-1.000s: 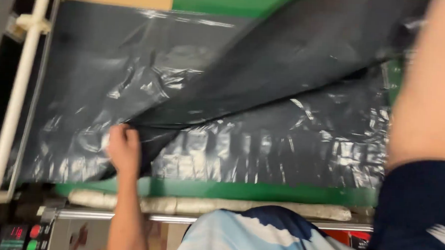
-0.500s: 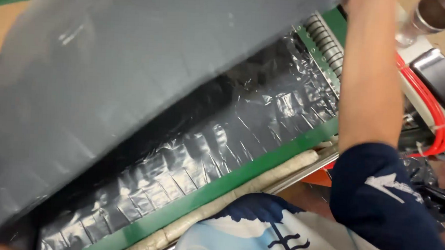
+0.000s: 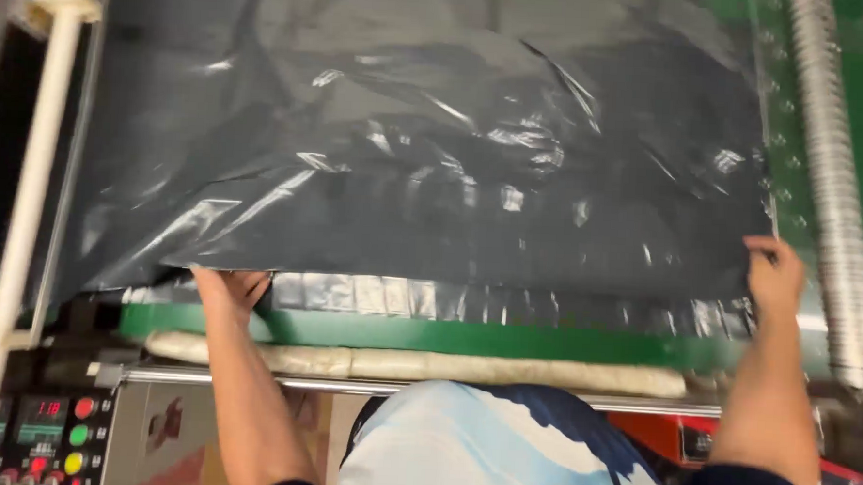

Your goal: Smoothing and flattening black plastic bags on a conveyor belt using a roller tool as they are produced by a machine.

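On the green flat machine bed [image 3: 505, 338], left hand [image 3: 228, 287] & right hand [image 3: 774, 274], fingers pinched on the big dark grey shiny plastic sheet [image 3: 425, 165], may let it slip & crease, I think.

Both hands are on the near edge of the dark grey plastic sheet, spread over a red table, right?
Not quite. The head view shows the surface under the dark grey plastic sheet is green, not red. The left hand and right hand do hold its near edge.

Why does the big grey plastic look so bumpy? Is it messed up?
The dark plastic sheet is creased and puffed in the middle, not flat. No tear shows. The left hand and right hand hold its near edge.
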